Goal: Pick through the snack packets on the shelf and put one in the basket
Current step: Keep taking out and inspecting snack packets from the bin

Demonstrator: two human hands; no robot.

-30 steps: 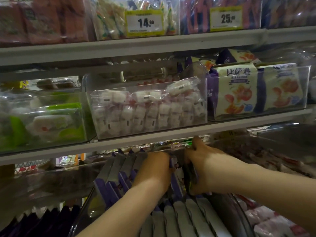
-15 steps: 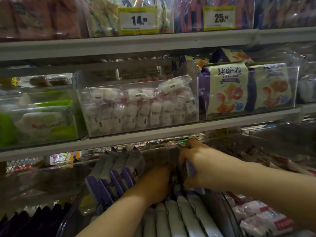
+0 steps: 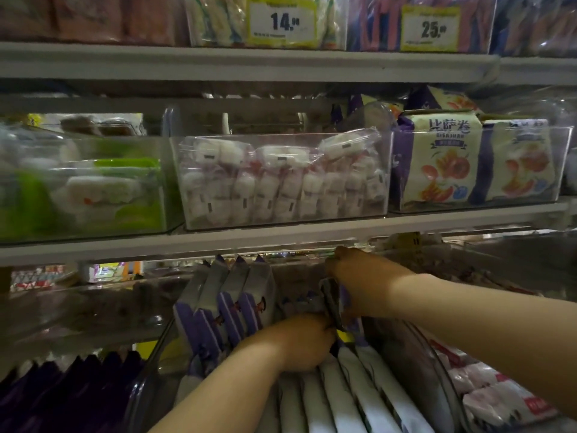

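Two hands were engaged in the nearest clear bin, where the snack packets were filed upright on edge. The left hand was buried among them; its grip could not be determined. The right hand was clamped around a raised packet. The packets were judged light, soft and slick, so a pinch on the sealed top edge was indicated. Withdrawal was restricted by the purple packets alongside and the shelf edge overhead. Beyond, white sweets and pizza-roll bags were stocked. No basket was visible.
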